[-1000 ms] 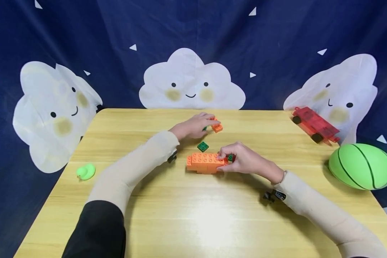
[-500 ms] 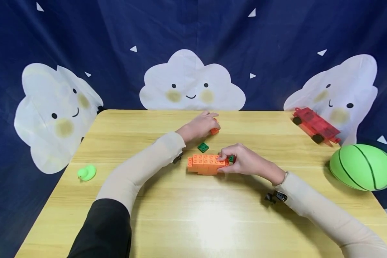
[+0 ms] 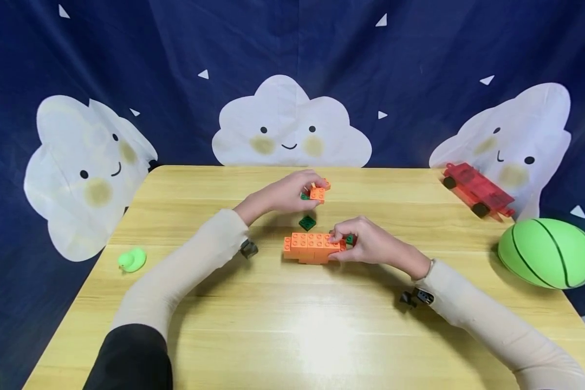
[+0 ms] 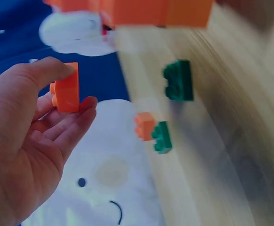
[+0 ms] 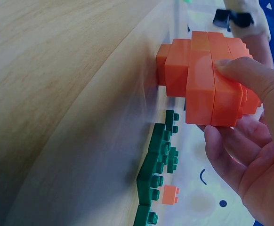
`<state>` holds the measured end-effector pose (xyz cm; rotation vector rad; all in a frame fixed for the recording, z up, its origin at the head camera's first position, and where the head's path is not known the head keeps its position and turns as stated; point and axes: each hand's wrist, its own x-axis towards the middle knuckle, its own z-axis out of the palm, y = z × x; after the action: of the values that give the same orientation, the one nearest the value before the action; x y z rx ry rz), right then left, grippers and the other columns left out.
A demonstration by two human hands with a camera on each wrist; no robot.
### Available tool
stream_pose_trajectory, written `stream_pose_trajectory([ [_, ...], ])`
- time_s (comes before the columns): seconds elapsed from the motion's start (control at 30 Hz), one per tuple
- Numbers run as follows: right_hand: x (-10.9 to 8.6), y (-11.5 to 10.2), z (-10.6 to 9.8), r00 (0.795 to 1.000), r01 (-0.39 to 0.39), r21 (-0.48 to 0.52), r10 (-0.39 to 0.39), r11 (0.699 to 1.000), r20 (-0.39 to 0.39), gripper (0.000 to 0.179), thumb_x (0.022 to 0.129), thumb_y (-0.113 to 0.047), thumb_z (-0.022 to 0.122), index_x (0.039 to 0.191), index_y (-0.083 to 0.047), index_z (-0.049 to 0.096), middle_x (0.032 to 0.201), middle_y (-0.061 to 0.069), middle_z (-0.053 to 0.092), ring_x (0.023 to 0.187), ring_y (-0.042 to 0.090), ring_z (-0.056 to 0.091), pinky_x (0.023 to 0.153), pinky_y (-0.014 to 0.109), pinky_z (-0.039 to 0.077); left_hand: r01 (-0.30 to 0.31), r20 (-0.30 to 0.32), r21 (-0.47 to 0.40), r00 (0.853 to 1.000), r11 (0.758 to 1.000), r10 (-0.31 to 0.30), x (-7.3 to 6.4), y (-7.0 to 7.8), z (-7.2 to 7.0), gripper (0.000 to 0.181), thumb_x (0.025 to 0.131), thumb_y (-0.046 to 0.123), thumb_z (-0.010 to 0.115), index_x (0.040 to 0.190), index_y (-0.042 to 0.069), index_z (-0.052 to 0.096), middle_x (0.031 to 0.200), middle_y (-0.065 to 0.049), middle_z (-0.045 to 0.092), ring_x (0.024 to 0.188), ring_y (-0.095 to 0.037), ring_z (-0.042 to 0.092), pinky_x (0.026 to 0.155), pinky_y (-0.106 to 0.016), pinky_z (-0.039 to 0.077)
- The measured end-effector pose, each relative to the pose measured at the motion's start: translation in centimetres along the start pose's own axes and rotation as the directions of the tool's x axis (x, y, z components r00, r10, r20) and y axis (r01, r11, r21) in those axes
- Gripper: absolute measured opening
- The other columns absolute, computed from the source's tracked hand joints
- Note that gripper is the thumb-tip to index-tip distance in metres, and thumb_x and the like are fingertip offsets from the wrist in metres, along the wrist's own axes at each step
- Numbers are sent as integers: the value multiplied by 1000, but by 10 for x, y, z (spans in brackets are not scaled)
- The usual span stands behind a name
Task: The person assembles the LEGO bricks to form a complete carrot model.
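My left hand [image 3: 288, 190] pinches an orange toy building brick [image 4: 68, 89] between thumb and fingers, above the far part of the table. A second orange brick [image 4: 144, 125] lies behind it on the table, beside a green brick [image 4: 162, 137]. My right hand [image 3: 370, 242] grips the right end of a stepped block [image 3: 312, 246] built from several orange bricks, its studs facing up. In the right wrist view the thumb presses on the side of this block, with fingers curled beneath it. Another green brick [image 3: 307, 222] lies between the two hands.
More green bricks [image 5: 148, 179] stand in a row beyond the block, partly hidden by my right hand in the head view. A green toy duck [image 3: 132, 260] is at left. At right are a red toy car [image 3: 478, 187] and a green ball [image 3: 548, 253].
My left hand reached over the far orange bricks, took hold of one, and has drawn back to the left with it. The right hand and the orange block have stayed in place.
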<state>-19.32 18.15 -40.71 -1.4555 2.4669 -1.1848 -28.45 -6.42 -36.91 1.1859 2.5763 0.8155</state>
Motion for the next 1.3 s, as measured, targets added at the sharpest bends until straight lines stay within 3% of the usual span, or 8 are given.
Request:
stream_pose_trajectory([
  [0.17, -1, 0, 0, 1000, -2, 0, 2, 1000, -1, 31, 82, -10, 87, 73, -14, 57, 75, -6, 69, 69, 11, 65, 61, 37, 52, -6, -33, -76, 999, 997, 4, -36, 17, -4, 42, 95, 26, 72, 132, 8, 65, 129, -6, 69, 104, -18, 67, 97, -32, 58],
  [0.33, -1, 2, 1, 1000, -9, 1, 9, 1000, -9, 35, 81, -9, 88, 73, -12, 54, 67, 2, 57, 58, 20, 47, 55, 34, 43, -25, -23, -91, 999, 996, 23, -69, 30, 1, 42, 96, 28, 73, 133, 10, 66, 128, -4, 70, 111, -17, 68, 97, -33, 58],
  [0.47, -1, 2, 2, 1000, -10, 0, 10, 1000, -3, 35, 81, -11, 88, 72, -11, 54, 67, 2, 57, 60, 18, 48, 57, 33, 44, -36, -38, -77, 999, 996, 33, -84, 34, 10, 43, 95, 28, 74, 133, 10, 66, 129, -5, 71, 114, -15, 67, 97, -33, 58],
  [0.63, -7, 1, 0, 1000, 11, -20, -11, 1000, -15, 36, 80, -8, 88, 73, -13, 53, 68, -1, 57, 60, 14, 46, 55, 31, 42, -73, -79, -79, 995, 994, 67, -88, 37, 26, 40, 94, 28, 76, 130, 12, 68, 120, 0, 72, 104, -11, 68, 92, -28, 58],
  [0.8, -9, -1, -2, 1000, 5, -37, -5, 999, -4, 36, 79, -9, 89, 75, -14, 54, 71, -4, 58, 59, 19, 47, 55, 26, 41, -92, -132, -107, 988, 990, 77, -88, 38, 35, 39, 92, 24, 78, 128, 12, 69, 118, -1, 74, 98, -10, 68, 89, -35, 60],
  [1.07, -1, 2, 1, 1000, 20, -26, -20, 999, -3, 34, 80, -10, 88, 76, -14, 55, 71, -2, 60, 59, 21, 47, 54, 32, 43, -127, -171, -113, 979, 985, 107, -93, 37, 35, 37, 90, 22, 81, 124, 9, 71, 112, -3, 76, 91, -9, 66, 82, -38, 62],
  [1.3, 4, 4, 4, 999, 47, -31, -48, 998, -14, 29, 82, -10, 87, 79, -14, 59, 82, -5, 71, 61, 20, 55, 55, 35, 47, -118, -183, -96, 978, 988, 99, -98, 36, 32, 36, 89, 21, 81, 123, 9, 73, 111, -1, 76, 88, -8, 65, 79, -36, 62],
])
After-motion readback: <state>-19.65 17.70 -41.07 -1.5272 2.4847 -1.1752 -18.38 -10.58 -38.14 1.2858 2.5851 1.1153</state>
